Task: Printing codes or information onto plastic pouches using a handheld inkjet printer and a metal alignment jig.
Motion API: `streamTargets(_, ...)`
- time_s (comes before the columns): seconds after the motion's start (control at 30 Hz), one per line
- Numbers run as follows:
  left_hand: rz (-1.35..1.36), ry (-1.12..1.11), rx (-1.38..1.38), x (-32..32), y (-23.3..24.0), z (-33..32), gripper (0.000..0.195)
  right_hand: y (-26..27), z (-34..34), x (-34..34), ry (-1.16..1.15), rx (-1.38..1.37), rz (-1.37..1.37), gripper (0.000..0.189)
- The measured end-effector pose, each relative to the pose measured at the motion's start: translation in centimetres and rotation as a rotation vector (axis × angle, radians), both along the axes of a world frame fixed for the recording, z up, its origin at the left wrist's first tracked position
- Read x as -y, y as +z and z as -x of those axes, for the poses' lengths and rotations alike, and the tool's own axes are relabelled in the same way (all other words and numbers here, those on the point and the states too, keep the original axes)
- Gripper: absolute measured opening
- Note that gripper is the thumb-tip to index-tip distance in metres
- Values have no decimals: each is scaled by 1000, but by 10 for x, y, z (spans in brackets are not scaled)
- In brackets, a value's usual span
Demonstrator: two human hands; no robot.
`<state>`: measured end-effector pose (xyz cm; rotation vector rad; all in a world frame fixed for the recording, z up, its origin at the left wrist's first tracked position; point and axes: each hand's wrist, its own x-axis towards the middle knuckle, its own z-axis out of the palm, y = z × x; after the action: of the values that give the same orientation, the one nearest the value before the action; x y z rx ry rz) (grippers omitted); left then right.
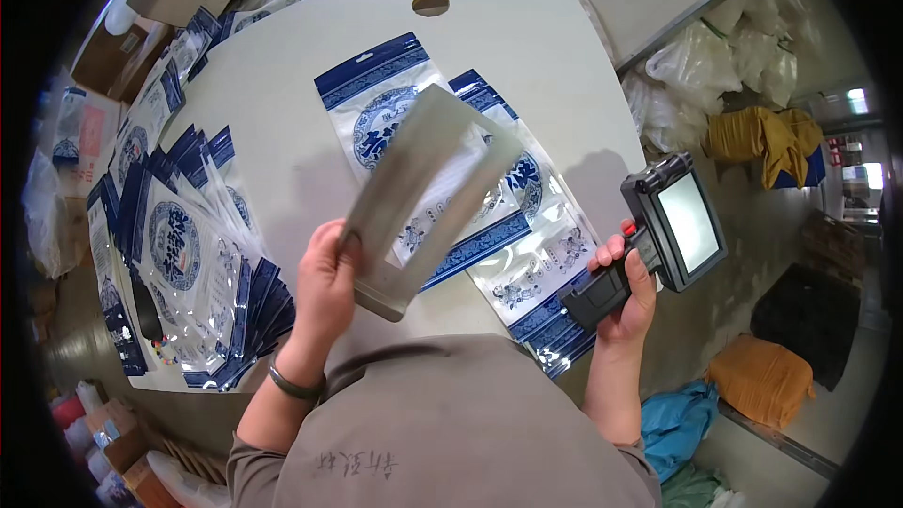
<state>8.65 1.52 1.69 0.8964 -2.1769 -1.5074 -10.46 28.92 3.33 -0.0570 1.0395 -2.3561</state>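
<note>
My left hand [328, 279] grips one end of a greyish rectangular frame [403, 180] with a long slot cut through it. The frame is tilted and slightly blurred above a blue-and-white printed pouch [370, 70], covering part of it. That pouch overlaps a stack of similar pouches [518, 293] to its right. Wrapped around a black grip, my right hand [631, 289] holds a handheld inkjet printer [638, 190] with a bright screen [688, 221]. A fingertip is by its red button [629, 231]. The printer is above the stack's right edge; whether it touches is hidden.
Loose heaps of printed pouches [173, 247] cover the left of the white table [282, 77], with a black-handled object [146, 310] among them. A round hole [430, 4] pierces the tabletop. Clear plastic sacks [698, 70] and an orange bundle [762, 377] lie off to the right.
</note>
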Motion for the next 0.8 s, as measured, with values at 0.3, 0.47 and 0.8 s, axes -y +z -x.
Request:
streamTargets(0.3,-130,-91,-102,-26,-12,39,15,10,-5,20,-21,-24,-205,37)
streamTargets(0.47,-200,4,-261,-26,-15,42,19,6,3,43,42,-16,-187,33)
streamTargets(0.8,-343,28,-73,-3,-12,28,22,-5,-16,64,114,51,-155,30)
